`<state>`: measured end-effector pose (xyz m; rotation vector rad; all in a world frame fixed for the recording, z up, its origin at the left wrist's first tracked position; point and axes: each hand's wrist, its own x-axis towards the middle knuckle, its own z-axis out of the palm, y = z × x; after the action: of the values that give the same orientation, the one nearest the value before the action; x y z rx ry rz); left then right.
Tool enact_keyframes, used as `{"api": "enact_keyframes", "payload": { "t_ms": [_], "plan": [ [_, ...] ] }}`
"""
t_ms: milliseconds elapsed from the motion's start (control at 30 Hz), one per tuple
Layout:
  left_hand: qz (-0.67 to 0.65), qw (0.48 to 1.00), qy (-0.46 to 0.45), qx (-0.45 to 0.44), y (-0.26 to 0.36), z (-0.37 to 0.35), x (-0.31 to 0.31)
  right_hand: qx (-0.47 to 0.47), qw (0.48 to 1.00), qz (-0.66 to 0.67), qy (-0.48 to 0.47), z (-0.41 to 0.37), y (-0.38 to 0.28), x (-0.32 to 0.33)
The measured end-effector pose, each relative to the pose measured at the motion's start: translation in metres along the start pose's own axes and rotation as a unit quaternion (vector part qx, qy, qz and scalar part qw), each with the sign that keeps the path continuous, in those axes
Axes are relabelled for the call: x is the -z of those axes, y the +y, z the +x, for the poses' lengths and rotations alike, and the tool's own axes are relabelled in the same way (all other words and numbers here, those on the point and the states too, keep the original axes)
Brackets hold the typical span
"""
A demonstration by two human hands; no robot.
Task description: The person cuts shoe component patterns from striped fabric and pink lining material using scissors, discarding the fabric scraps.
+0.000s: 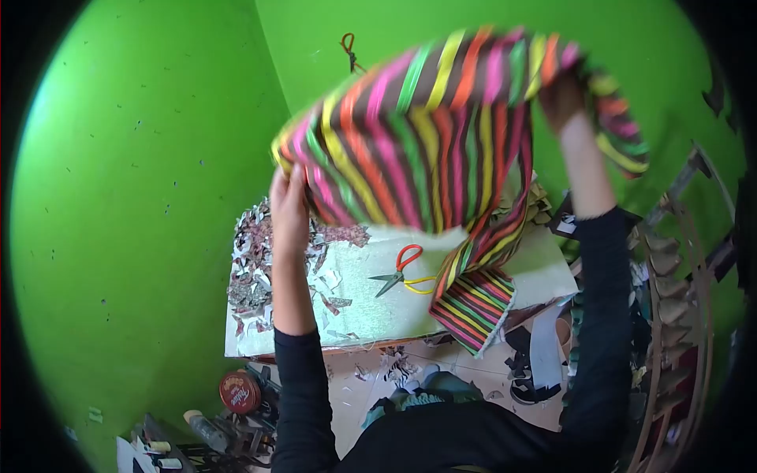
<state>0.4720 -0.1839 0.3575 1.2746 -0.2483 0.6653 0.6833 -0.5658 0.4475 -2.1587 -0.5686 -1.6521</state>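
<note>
A long striped fabric (426,150) in pink, green, yellow, orange and dark brown is held up in the air between my hands, blurred by motion. My left hand (289,201) pinches its left edge. Higher up at the right, my right hand (564,102) grips the fabric, its fingers mostly covered by cloth. One end of the cloth hangs down to the right and rests over the front edge of the white worktable (355,272). On the table below lie open scissors (400,274) with one red and one yellow handle.
Scraps of cut material (256,268) are heaped at the table's left end. A red round tin (239,392) and a bottle (205,430) stand low at the left. A rack (670,260) with stacked pieces is at the right. Red-handled scissors (348,47) hang on the green wall.
</note>
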Motion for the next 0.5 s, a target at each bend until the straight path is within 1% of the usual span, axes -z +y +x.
{"api": "enact_keyframes", "payload": {
  "t_ms": [33, 67, 100, 167, 200, 233, 267, 300, 367, 400, 433, 467, 500],
  "plan": [
    [0.026, 0.999, 0.021, 0.031, -0.024, -0.012, 0.018, -0.056, 0.948, 0.31, -0.037, -0.047, -0.006, -0.032],
    [0.048, 0.996, 0.055, 0.047, -0.048, -0.026, 0.034, -0.112, 0.8, 0.586, -0.072, -0.103, -0.048, -0.066],
    [0.069, 0.992, 0.085, 0.061, -0.072, -0.04, 0.048, -0.114, 0.799, 0.586, -0.074, -0.113, -0.031, -0.085],
    [0.116, 0.968, 0.147, 0.165, -0.12, -0.076, 0.079, -0.153, 0.727, 0.649, -0.167, -0.194, -0.099, -0.094],
    [0.071, 0.964, 0.16, 0.199, -0.145, -0.095, 0.091, -0.171, 0.686, 0.675, -0.211, -0.224, -0.124, -0.102],
    [0.028, 0.957, 0.171, 0.232, -0.165, -0.113, 0.1, -0.188, 0.642, 0.7, -0.252, -0.258, -0.138, -0.105],
    [0.013, 0.94, 0.177, 0.292, -0.18, -0.132, 0.106, -0.204, 0.593, 0.722, -0.292, -0.294, -0.15, -0.105],
    [-0.002, 0.918, 0.183, 0.352, -0.19, -0.146, 0.11, -0.22, 0.541, 0.741, -0.331, -0.393, -0.136, -0.044],
    [-0.062, 0.863, 0.217, 0.452, -0.18, -0.162, 0.092, -0.248, 0.428, 0.769, -0.405, -0.429, -0.113, -0.066],
    [-0.062, 0.862, 0.216, 0.455, -0.189, -0.172, 0.096, -0.252, 0.428, 0.768, -0.405, -0.443, -0.116, -0.054],
    [-0.097, 0.857, 0.222, 0.454, -0.199, -0.181, 0.102, -0.2, 0.566, 0.609, -0.518, -0.451, -0.118, -0.037],
    [-0.132, 0.852, 0.229, 0.452, -0.21, -0.187, 0.11, -0.137, 0.669, 0.415, -0.601, -0.454, -0.118, -0.03],
    [-0.131, 0.85, 0.227, 0.457, -0.215, -0.189, 0.113, -0.143, 0.666, 0.385, -0.622, -0.459, -0.115, -0.036]
  ]
}}
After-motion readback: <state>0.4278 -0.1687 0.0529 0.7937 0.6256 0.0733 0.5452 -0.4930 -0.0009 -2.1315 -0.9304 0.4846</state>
